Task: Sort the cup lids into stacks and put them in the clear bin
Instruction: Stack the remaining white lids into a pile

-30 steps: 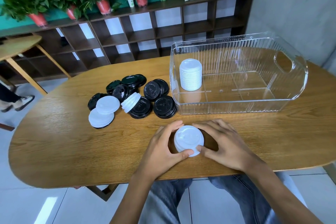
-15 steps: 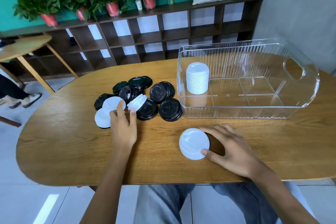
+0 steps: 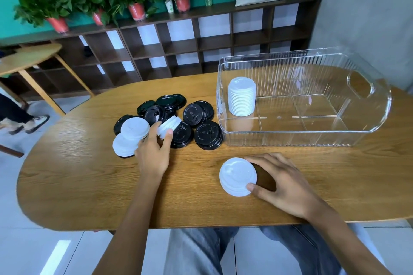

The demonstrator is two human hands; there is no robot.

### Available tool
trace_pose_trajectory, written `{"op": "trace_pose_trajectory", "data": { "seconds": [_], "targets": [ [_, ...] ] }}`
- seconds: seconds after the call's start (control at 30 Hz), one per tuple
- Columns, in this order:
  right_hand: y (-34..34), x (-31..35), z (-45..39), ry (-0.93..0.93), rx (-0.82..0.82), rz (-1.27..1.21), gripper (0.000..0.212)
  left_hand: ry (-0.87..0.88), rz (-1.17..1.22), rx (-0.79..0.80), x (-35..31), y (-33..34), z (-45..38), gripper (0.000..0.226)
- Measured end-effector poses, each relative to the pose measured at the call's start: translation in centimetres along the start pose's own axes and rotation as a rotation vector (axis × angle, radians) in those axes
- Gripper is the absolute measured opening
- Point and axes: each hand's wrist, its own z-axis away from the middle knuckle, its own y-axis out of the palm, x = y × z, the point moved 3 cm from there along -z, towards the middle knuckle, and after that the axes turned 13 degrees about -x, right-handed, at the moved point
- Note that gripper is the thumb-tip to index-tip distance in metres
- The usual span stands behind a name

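Note:
A short stack of white lids [image 3: 238, 176] sits near the table's front edge; my right hand [image 3: 281, 182] holds it between thumb and fingers. My left hand [image 3: 154, 149] reaches into the lid pile and pinches a tilted stack of white lids [image 3: 169, 124] between thumb and fingers. Loose white lids [image 3: 134, 128] lie just left of that hand. Several black lids [image 3: 196, 118] are scattered around them. The clear bin [image 3: 366, 105] stands at the right, with a tall stack of white lids [image 3: 242, 96] in its near-left corner.
The wooden table [image 3: 71, 181] has its front edge just before my knees. A dark shelf unit [image 3: 178, 44] with potted plants lines the far wall. A second table [image 3: 26, 60] and a person's legs [image 3: 20, 116] are at the far left.
My left hand left the front stack, reached to the pile and closed its thumb and fingers on the tilted white stack. My right hand stayed on the front stack.

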Motion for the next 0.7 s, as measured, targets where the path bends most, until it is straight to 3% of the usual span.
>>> {"op": "trace_pose_trajectory", "data": {
  "seconds": [0.13, 0.3, 0.7],
  "targets": [
    [0.0, 0.0, 0.0, 0.002, -0.003, -0.012, 0.066, -0.01, 0.058, -0.032, -0.5, 0.4, -0.2, 0.05],
    [0.0, -0.1, 0.0, 0.007, -0.002, -0.016, 0.066, -0.037, 0.296, -0.034, -0.1, 0.3, 0.2, 0.04],
    [-0.1, 0.1, 0.0, 0.018, -0.001, -0.027, 0.068, 0.016, 0.413, -0.12, 0.1, -0.3, 0.8, 0.035]
  ]
}}
